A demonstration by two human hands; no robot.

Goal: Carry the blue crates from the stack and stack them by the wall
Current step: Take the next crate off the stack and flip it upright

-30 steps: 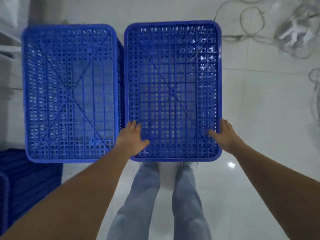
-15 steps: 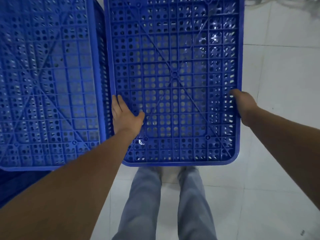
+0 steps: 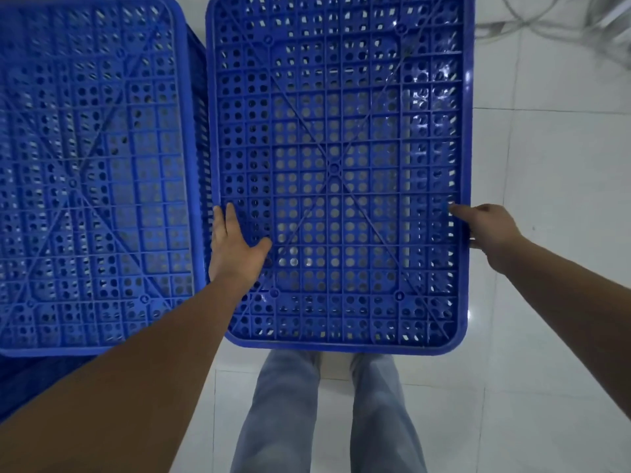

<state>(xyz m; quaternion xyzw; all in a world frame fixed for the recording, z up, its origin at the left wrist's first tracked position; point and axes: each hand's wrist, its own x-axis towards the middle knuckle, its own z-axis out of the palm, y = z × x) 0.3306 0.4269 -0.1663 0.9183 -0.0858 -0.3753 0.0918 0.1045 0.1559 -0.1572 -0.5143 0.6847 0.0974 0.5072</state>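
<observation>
Two stacks of upturned blue perforated crates stand side by side below me. The right crate fills the middle of the view, its gridded bottom facing up. My left hand lies flat on its left edge, fingers together and thumb spread across the grid. My right hand clasps the crate's right rim, thumb on top and fingers curled down over the side. The left crate stands untouched against it.
More blue crates sit lower at the bottom left. White tiled floor stretches to the right, with grey cables at the top right. My legs in jeans stand just behind the right crate.
The view has closed in on the crates. My hands have slid further forward along the right crate's two sides, and my right hand has wrapped over the rim.
</observation>
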